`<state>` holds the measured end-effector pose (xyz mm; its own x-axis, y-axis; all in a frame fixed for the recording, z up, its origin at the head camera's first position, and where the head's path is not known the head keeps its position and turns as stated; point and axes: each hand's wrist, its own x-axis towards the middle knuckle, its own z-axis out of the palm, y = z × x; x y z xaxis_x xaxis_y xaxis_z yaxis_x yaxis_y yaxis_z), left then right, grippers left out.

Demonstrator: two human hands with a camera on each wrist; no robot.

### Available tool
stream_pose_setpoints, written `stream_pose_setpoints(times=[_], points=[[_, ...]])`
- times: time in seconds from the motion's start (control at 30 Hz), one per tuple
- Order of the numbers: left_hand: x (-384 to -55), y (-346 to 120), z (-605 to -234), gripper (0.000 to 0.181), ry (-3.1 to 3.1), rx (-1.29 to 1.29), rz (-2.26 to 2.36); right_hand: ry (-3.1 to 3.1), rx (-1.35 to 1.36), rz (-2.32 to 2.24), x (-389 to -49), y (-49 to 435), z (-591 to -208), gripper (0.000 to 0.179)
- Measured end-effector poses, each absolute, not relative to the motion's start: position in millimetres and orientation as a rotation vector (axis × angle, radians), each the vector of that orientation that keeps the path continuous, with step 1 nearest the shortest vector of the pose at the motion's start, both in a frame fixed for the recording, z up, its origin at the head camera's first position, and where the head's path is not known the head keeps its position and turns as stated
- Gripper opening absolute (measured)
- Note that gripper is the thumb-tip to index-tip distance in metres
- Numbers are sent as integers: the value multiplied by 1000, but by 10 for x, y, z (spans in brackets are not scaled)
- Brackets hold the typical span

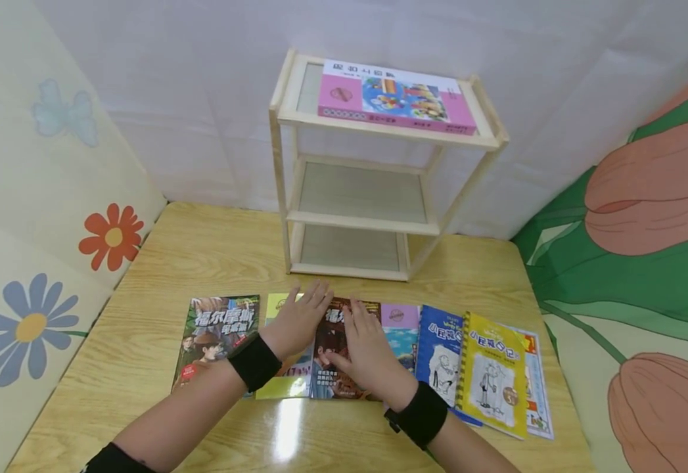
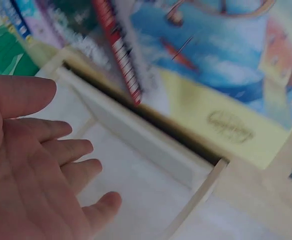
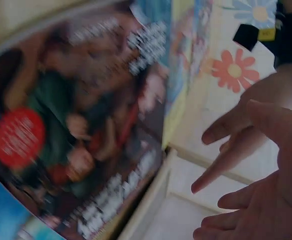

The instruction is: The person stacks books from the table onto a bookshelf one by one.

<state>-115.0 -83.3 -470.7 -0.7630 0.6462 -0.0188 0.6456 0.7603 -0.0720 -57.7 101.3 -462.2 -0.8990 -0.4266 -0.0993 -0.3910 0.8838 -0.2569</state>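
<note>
A brown comic-style book (image 1: 344, 368) lies between my two hands, its cover large in the right wrist view. My left hand (image 1: 298, 323) is open, fingers extended, over the top of the yellow-edged book (image 1: 284, 387) to its left. Over the brown book's right side is my right hand (image 1: 372, 351), fingers straight and thumb spread toward its middle. Both palms and loosely spread fingers show in the wrist views, with nothing held. A purple-topped book (image 1: 401, 316) lies just right of the right hand, partly covered by it.
A three-tier wooden shelf (image 1: 355, 228) stands behind the books, a thick pink book (image 1: 399, 98) flat on top. Left lies a dark comic book (image 1: 216, 328). At right, a blue book (image 1: 438, 355), a yellow spiral-edged book (image 1: 494, 374) and a pale-edged book (image 1: 539, 387) overlap.
</note>
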Motion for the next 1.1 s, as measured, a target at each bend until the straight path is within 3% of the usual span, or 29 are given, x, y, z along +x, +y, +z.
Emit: stream_pose_setpoints(times=[0.6, 1.1], points=[[-1016, -841, -5051, 54, -2989, -1129, 156, 2734, -607, -159, -279, 816, -5062, 123], [-981, -857, -5090, 52, -2956, -1121, 60, 2769, -555, -171, -217, 762, -5195, 118]])
